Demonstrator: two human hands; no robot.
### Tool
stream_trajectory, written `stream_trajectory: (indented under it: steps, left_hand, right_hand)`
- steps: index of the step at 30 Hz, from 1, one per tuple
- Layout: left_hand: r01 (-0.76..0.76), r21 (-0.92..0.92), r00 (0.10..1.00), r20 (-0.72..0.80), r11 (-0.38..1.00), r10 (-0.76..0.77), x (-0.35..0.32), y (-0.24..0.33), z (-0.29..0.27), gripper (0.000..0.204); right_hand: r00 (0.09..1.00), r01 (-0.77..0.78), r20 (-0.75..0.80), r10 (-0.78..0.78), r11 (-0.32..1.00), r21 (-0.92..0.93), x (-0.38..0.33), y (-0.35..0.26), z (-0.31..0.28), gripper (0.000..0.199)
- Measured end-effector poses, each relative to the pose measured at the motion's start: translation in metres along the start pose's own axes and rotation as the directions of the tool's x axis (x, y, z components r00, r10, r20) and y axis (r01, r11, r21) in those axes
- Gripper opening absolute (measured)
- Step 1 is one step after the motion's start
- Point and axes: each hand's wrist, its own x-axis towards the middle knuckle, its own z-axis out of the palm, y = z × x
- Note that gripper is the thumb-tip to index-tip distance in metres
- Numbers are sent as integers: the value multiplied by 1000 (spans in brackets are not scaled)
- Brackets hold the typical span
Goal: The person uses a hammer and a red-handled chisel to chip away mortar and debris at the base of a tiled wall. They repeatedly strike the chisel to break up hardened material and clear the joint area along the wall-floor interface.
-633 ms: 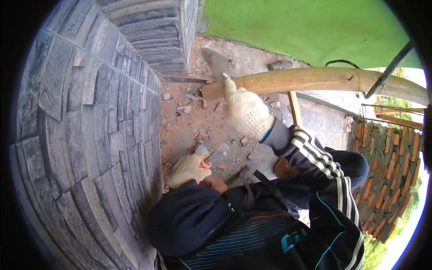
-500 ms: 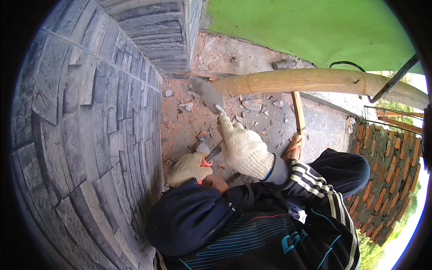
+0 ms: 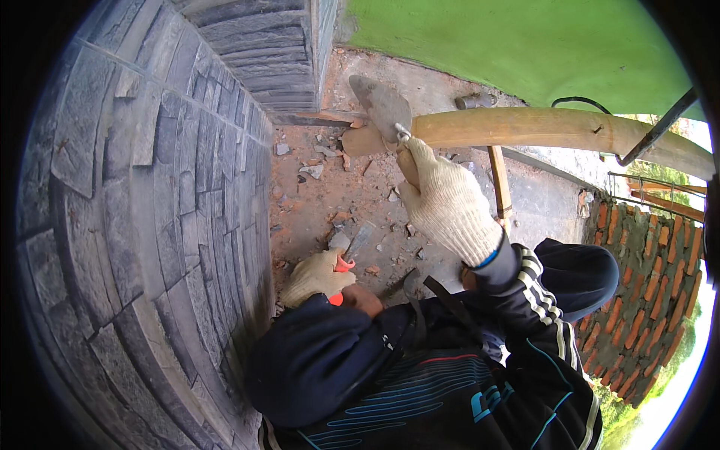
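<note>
Head view, looking down past dark sleeves onto rubble-strewn red ground. Right hand [image 3: 448, 206] in a cream knit glove, raised and clenched round the handle of a trowel [image 3: 381, 106]; blade grey and mortar-crusted, pointing up and away, tip toward the stone pillar [image 3: 262, 52]. Blade lying across the near end of a thick wooden pole [image 3: 555, 129], overlapping it from this angle; touching or just above, impossible to tell. Left hand [image 3: 316, 275], gloved too, down low beside the curved grey stone wall [image 3: 142, 225], fingers curled shut on a scraper [image 3: 352, 249] with an orange grip and a narrow grey blade angled up to the right. Scraper tip among the chips and broken bits on the ground [image 3: 337, 187]. Hands well apart, right high, left low. Behind the pole, a green wall [image 3: 510, 45]. Off to the right, a red brick wall [image 3: 645, 285]. Thin wooden stick [image 3: 500, 187] running down from the pole, just beside the right wrist.
</note>
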Motion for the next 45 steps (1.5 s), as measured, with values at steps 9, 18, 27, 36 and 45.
stream_trajectory:
  steps: [9, 18, 27, 36, 45]
  left_hand:
    - [33, -344, 990, 142, 939, 17, 13, -8, 1, 38]
    - [13, -509, 994, 101, 861, 45, 16, 0, 3, 39]
    - [66, -218, 987, 155, 974, -32, 13, -14, -7, 48]
    - [-108, -321, 973, 158, 941, 166, 31, 3, -20, 47]
    - [-164, -893, 965, -57, 419, 255, 14, 27, -33, 45]
  right_hand:
    - [955, -72, 297, 21, 984, 163, -38, 2, 29, 54]
    - [991, -62, 119, 56, 997, 52, 1, 7, 47, 57]
    - [919, -133, 391, 61, 978, 161, -68, 16, 4, 54]
    - [880, 322, 396, -261, 942, -97, -102, 121, -16, 42]
    - [825, -34, 527, 205, 948, -315, -40, 209, -84, 61]
